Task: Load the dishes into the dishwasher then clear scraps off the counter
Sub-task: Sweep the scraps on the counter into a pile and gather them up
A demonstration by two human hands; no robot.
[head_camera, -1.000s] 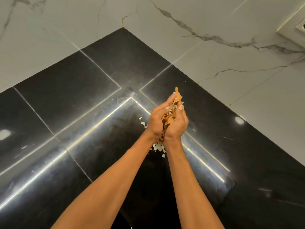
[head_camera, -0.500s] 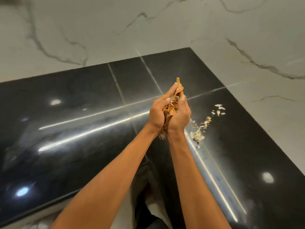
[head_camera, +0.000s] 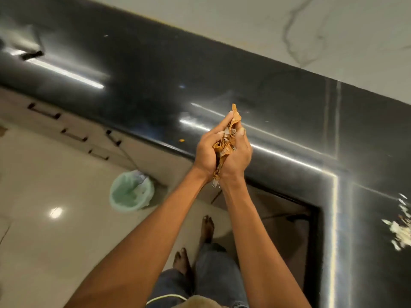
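Observation:
My left hand (head_camera: 205, 150) and my right hand (head_camera: 239, 156) are cupped together, palms facing, around a bunch of orange and white peel scraps (head_camera: 225, 143). The bunch sticks out above my fingertips and below my wrists. My hands hover over the front edge of the glossy black counter (head_camera: 155, 85). A pile of white scraps (head_camera: 400, 230) lies on the counter at the far right. One small orange scrap (head_camera: 181, 140) sits near the counter's front edge, left of my hands.
A bin lined with a pale green bag (head_camera: 131, 193) stands on the cream floor (head_camera: 44, 218) below and left of my hands. Cream drawers with dark handles (head_camera: 73, 134) run under the counter. My bare feet (head_camera: 206, 227) show below. A marble wall (head_camera: 289, 30) backs the counter.
My view has swung left and down, away from the counter corner, so the floor, bin and my feet appear. My hands stay cupped on the scraps. The white pile shifted to the far right.

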